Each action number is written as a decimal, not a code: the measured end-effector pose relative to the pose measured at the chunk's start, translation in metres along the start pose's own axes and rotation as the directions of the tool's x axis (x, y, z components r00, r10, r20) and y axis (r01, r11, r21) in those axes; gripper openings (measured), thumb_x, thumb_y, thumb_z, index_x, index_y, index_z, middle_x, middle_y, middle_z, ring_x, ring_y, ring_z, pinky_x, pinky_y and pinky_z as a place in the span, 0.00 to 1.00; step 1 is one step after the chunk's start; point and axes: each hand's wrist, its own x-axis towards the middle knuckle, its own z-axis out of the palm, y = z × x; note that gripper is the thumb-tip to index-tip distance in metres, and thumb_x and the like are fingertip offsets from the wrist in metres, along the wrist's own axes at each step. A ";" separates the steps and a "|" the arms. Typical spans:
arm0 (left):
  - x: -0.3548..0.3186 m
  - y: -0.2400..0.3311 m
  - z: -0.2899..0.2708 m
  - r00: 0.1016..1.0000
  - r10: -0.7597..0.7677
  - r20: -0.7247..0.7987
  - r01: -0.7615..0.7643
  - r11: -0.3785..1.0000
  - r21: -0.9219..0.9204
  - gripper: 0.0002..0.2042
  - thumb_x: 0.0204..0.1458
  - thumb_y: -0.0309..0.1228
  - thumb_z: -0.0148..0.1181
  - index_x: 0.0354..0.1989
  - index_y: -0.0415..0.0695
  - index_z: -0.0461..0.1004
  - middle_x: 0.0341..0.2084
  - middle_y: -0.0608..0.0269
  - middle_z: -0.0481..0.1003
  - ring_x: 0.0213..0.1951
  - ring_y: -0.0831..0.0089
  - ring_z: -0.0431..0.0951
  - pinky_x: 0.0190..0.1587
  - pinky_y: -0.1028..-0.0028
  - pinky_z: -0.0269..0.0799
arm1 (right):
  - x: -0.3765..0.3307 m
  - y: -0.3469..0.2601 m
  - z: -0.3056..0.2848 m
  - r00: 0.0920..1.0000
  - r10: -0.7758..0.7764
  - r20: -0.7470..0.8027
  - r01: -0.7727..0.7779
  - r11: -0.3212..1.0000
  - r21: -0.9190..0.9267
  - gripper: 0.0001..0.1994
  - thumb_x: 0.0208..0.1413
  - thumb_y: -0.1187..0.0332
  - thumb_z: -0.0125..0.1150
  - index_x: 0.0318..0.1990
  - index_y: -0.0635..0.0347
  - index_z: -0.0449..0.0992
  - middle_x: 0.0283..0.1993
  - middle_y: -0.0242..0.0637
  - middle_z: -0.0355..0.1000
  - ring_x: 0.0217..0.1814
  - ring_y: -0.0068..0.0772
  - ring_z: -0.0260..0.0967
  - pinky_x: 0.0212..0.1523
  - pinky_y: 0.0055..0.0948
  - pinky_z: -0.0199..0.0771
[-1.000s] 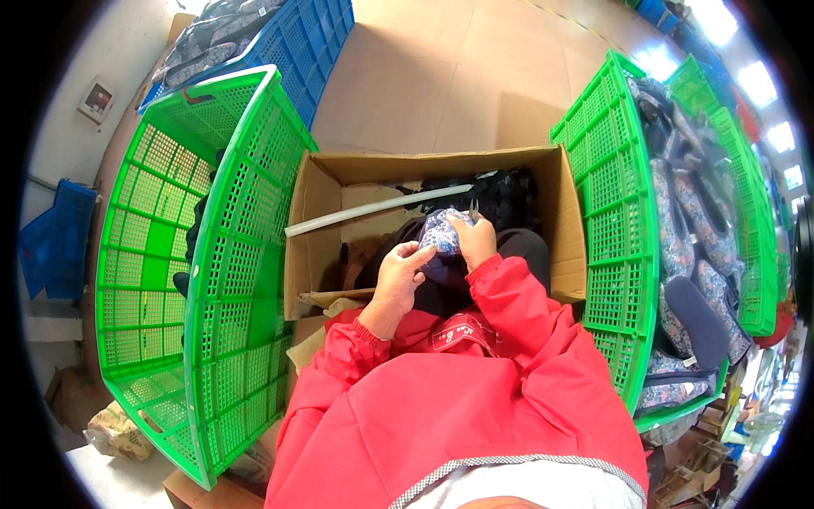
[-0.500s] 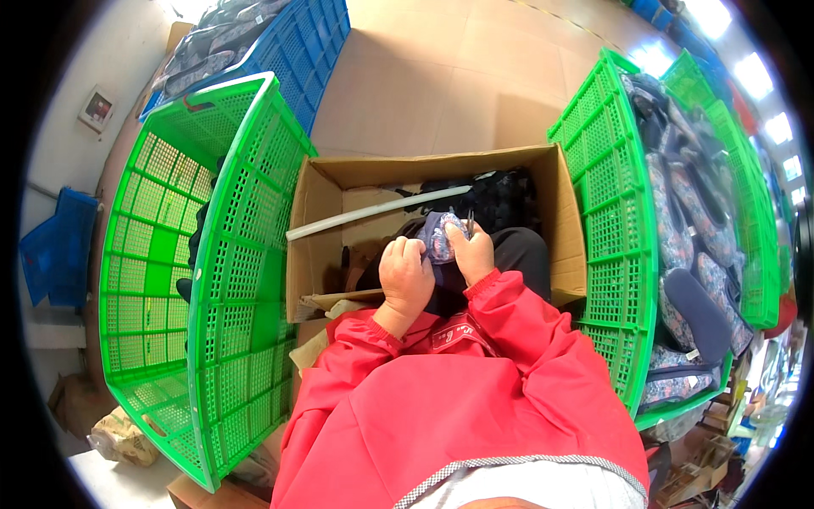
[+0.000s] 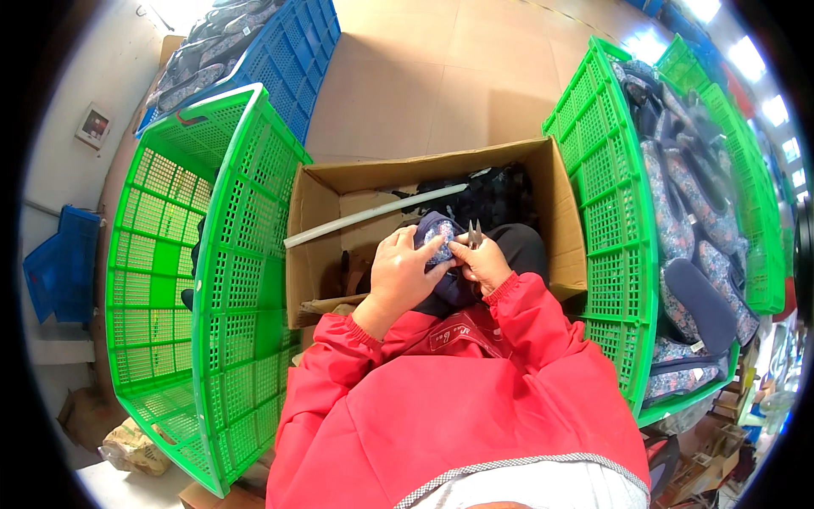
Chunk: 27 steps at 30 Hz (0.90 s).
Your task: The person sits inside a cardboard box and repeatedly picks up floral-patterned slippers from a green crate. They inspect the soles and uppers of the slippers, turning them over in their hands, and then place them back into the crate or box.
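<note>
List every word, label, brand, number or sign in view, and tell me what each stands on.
Pale lettering on the patch of the red garment: creased, not copied out.
White tags on floral shoes in the right green crate: too small to read.
Framed panel on the left wall: too small to read.
Floral fabric piece at the hands: no text seen.

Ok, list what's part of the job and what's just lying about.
In the job:
Floral fabric piece, at both hands
Pointed tool, right hand
Probably floral shoes, right-hand crate

Apparently lying about:
Pale strip across the cardboard box
Blue object, far left
Wrapped bundle, lower left
</note>
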 end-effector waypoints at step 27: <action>-0.009 -0.016 0.026 0.989 0.099 0.112 -0.124 0.964 0.236 0.19 0.49 0.34 0.63 0.52 0.49 0.78 0.51 0.40 0.69 0.53 0.47 0.69 0.57 0.61 0.67 | 0.004 0.020 0.005 0.916 -0.401 -0.012 0.243 0.580 -0.777 0.20 0.43 0.69 0.61 0.47 0.61 0.68 0.47 0.53 0.73 0.52 0.56 0.70 0.52 0.43 0.70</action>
